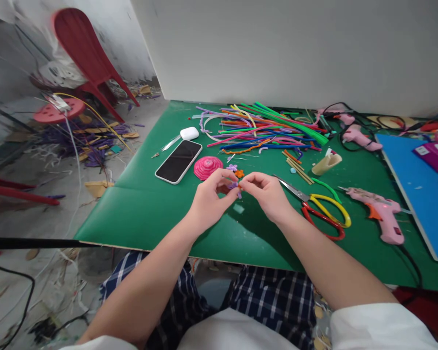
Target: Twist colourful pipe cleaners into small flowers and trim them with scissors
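Observation:
Over the green table (149, 214), my left hand (213, 197) pinches a small purple piece (234, 185) between thumb and fingers. My right hand (266, 194) meets it from the right, its fingertips closed at a tiny orange bit beside the purple piece. Just beyond the fingertips lie a purple flower (232, 167) and an orange flower (240, 173). A pink ridged disc (208, 167) rests behind my left hand. Right of my right hand are scissors (306, 197) with yellow and red handles.
Pipe cleaners (263, 129) are heaped at the back. A phone (179, 161) and white case (189, 133) lie left. At right are a pink glue gun (381, 211), a beige holder (326, 163), a blue board (416, 180) and a second pink glue gun (361, 138).

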Tool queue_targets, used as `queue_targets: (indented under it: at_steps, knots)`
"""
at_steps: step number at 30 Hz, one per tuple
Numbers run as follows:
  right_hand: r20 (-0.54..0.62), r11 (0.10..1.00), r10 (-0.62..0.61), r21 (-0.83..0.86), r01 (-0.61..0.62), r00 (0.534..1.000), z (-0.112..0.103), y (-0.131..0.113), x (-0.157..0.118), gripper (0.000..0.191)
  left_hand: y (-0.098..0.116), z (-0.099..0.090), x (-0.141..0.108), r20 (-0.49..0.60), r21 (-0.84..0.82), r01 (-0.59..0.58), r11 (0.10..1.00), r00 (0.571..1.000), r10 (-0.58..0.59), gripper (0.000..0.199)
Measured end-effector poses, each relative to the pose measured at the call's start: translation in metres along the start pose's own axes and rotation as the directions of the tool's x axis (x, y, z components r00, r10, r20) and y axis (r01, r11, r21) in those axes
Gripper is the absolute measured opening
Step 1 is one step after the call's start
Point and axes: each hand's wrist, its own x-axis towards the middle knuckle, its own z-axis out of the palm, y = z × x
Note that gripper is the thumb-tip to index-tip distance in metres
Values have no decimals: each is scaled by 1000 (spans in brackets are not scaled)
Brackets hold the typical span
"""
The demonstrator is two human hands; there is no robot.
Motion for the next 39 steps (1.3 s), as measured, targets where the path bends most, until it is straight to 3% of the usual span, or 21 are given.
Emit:
queue_targets:
  at_steps: [5,10,14,17,22,30,39]
  knots:
    - [-44,995,55,81,-51,998,3,4,-1,16,-2,4,-1,-78,139,-68,988,994,79,15]
    - [-64,999,-8,44,11,998,-2,2,0,20,-6,1,5,-127,-157,102,982,984,-123,30]
    - [-6,998,35,43,-35,999,1,2,-1,23,-9,1,8,-204,-340,134,931,956,-212,28]
    - [51,984,95,143,-101,994,7,5,-2,23,-11,3,7,-217,-412,149,899,942,-256,26]
    - [-13,964,99,248,-93,995,11,7,-2,23,-12,6,6,-179,-467,184,865,938,-297,23]
    - [-27,996,-85,-10,85,996,5,4,-4,14,-8,4,7,-102,-485,220,847,947,-305,17]
    - [32,908,-295,-302,291,955,0,1,-6,9,-3,-2,8,73,-583,354,731,919,-387,18]
